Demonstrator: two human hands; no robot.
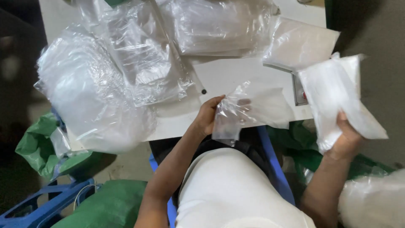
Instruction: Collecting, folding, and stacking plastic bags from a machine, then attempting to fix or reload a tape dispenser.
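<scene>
Clear plastic bag [247, 112]: thin, crinkled, translucent, mouth partly open. Lies over the near edge of the white table, its lower left corner hanging past the edge. Pinched at its left side.

Stack of white flat packets [337, 99]: several sheets in clear wrap, fanned slightly. Held tilted off the table's right edge, top end far, bottom end gripped from below. Well apart from the clear bag.
</scene>
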